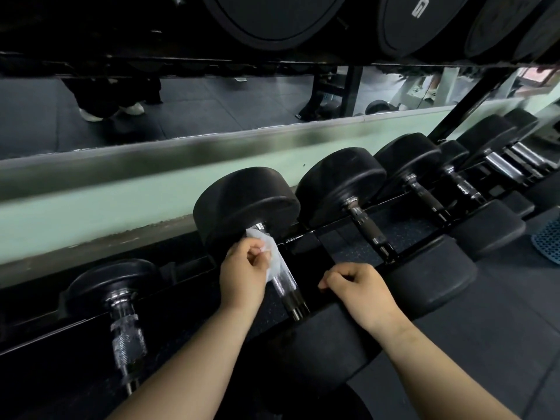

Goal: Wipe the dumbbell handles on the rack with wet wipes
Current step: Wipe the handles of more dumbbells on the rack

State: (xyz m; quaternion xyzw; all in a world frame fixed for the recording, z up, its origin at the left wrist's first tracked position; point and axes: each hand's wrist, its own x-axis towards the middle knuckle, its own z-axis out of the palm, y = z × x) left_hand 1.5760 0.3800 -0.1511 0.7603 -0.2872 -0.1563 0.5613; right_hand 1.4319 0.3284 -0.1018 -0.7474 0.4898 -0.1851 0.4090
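Several dumbbells: black, round-headed, lying side by side on the lower shelf of the rack, handles pointing toward the person.
Dumbbell being worked on: the middle dumbbell, far head against the pale green wall ledge, near head under the right wrist.
Handle: metal, knurled handle, its upper part covered by the wipe, its lower part bare and shiny.
Wipe: white wet wipe, crumpled, draped over the handle just below the far head, touching the metal.
Left hand: left hand beside the handle on its left, fingers curled together, pinching the wipe and pressing it to the handle.
Right hand: right hand resting on the near head of the same dumbbell, fingers curled in loosely; whether they grip anything cannot be told.
Left neighbour: dumbbell with chrome handle, well apart from the hands.
Right neighbours: a row of dumbbells with dark handles, running off to the right.
Upper shelf: large black weight plates overhead.
Mirror: mirror strip above the ledge, showing dark floor and pale shoes.
Floor: dark rubber mat; blue mesh basket at the right edge.
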